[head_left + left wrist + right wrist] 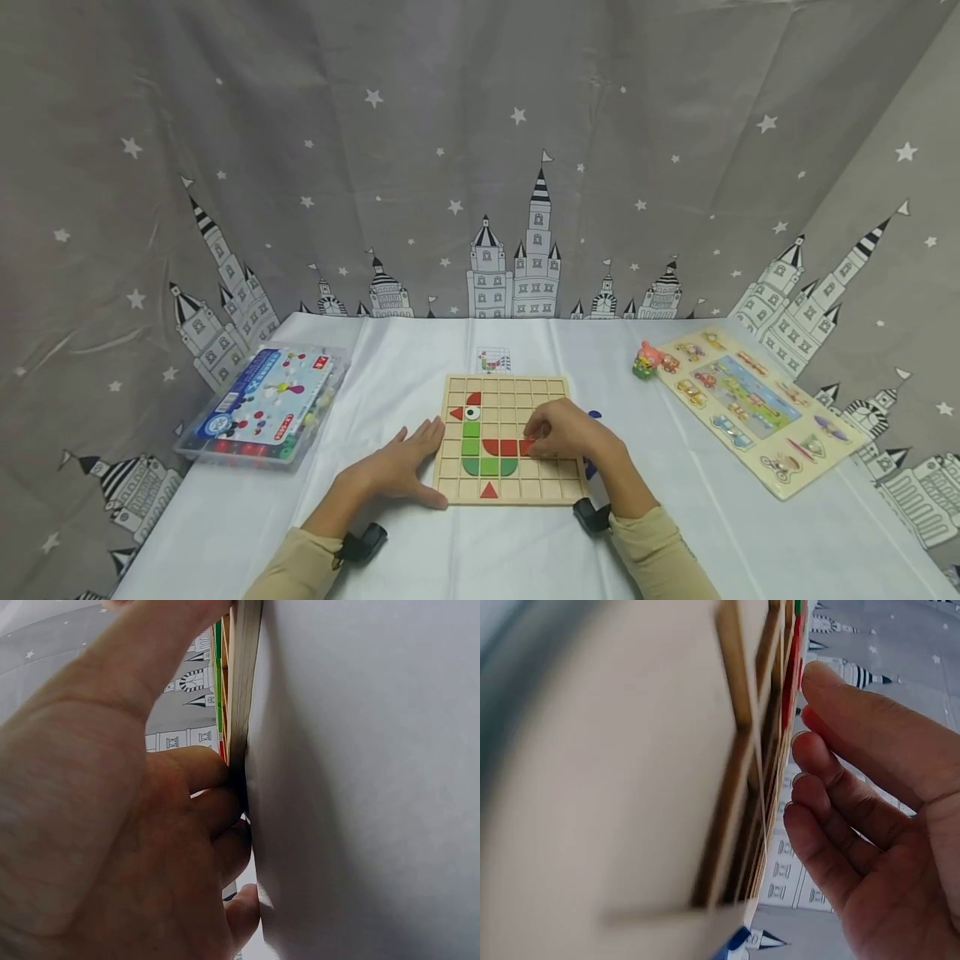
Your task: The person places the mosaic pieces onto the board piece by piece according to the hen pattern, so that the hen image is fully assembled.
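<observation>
In the head view a wooden grid board (551,483) lies on the white table, with flat coloured tiles forming a bird-like figure. My left hand (401,467) rests at its left side, fingers spread and thumb by the near left corner; the left wrist view has this hand against the board's edge (241,682). Over the board's right half, my right hand (573,429) bends thumb and forefinger together at a red square tile (526,448), which ends the red row. Green tiles (471,429), a white eye tile (472,412) and a red triangle (489,491) lie in other cells.
Behind the board lies a small picture card (495,360). Blue pieces (592,415) show past the right forearm. At left stands a clear plastic case (262,404); at right are a wooden picture puzzle (757,408) and a small toy figure (647,360).
</observation>
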### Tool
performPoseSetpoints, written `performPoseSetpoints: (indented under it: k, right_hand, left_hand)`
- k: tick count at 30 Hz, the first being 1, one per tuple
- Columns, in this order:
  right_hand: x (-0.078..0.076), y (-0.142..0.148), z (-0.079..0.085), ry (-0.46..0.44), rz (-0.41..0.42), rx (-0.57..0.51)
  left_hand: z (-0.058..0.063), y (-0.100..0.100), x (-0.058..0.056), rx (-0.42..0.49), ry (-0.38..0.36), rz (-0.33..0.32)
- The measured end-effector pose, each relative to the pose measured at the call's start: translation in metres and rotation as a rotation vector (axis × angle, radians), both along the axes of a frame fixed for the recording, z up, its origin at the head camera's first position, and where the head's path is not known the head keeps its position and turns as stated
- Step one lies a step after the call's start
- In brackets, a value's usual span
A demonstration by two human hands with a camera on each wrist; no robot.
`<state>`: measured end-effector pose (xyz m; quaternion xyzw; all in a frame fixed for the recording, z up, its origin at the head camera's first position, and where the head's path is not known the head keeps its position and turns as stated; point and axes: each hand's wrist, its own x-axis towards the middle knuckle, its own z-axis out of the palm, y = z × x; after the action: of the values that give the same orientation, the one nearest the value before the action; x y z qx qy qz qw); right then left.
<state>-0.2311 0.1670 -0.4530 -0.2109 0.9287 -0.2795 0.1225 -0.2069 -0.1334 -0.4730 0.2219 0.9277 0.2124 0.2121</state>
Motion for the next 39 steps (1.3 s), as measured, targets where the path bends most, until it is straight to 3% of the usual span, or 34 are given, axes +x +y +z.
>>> performPoseSetpoints:
  k: [7, 12, 15, 21, 29, 39]
  right_hand:
    - [-0.003, 0.025, 0.005, 0.017, -0.045, -0.039]
    - [-0.005, 0.050, 0.008, 0.024, -0.145, -0.013]
    - [-0.007, 0.064, 0.006, -0.014, -0.232, 0.001]
    - [-0.010, 0.084, 0.001, -0.063, -0.314, 0.045]
    - [-0.014, 0.092, -0.003, -0.114, -0.387, 0.091]
    - [-0.020, 0.083, -0.007, -0.056, -0.441, 0.138]
  left_hand:
    - [0.002, -0.001, 0.000, 0.017, -0.011, -0.016]
    - [-0.001, -0.001, 0.000, 0.012, -0.012, -0.014]
    - [-0.001, -0.001, 0.000, 0.004, -0.011, -0.013]
    - [-0.002, -0.002, -0.001, 0.007, -0.005, -0.018]
    - [-0.002, -0.003, -0.002, 0.015, 0.002, -0.023]
    - [-0.003, -0.002, -0.002, 0.019, -0.012, -0.014]
